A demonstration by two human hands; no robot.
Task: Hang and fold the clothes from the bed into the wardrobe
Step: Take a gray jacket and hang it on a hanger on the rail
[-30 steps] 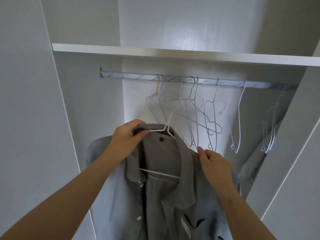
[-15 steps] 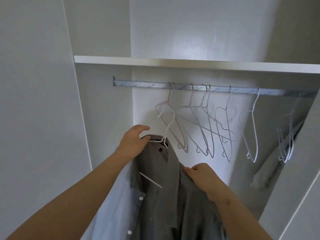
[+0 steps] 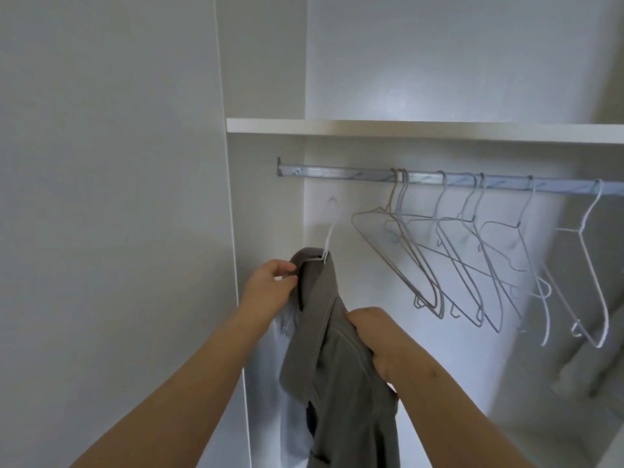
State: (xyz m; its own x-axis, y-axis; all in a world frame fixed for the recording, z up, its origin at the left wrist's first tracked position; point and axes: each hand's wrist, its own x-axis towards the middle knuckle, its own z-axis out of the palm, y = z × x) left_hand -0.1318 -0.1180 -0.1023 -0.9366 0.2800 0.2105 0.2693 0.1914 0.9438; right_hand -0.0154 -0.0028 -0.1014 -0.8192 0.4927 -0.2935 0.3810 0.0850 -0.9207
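A grey button shirt [image 3: 337,359] hangs on a white wire hanger [image 3: 327,246], held up in front of the open wardrobe, below the left end of the metal rail [image 3: 337,172]. The hanger's hook points up and is well under the rail, not touching it. My left hand [image 3: 270,285] grips the shirt's collar and the hanger shoulder on the left. My right hand [image 3: 374,336] grips the shirt's right shoulder fabric. The shirt is turned edge-on, its front mostly hidden.
Several bare wire hangers [image 3: 439,258] hang along the rail to the right, one white hanger [image 3: 587,265] furthest right. A white shelf [image 3: 405,128] sits just above the rail. The wardrobe's side panel [image 3: 263,231] stands at the left. Folded grey cloth [image 3: 591,366] lies at the lower right.
The view has swung left and up. Both hands carried the shirt leftwards, and it has turned from facing me to edge-on, with the hook now left of the bare hangers.
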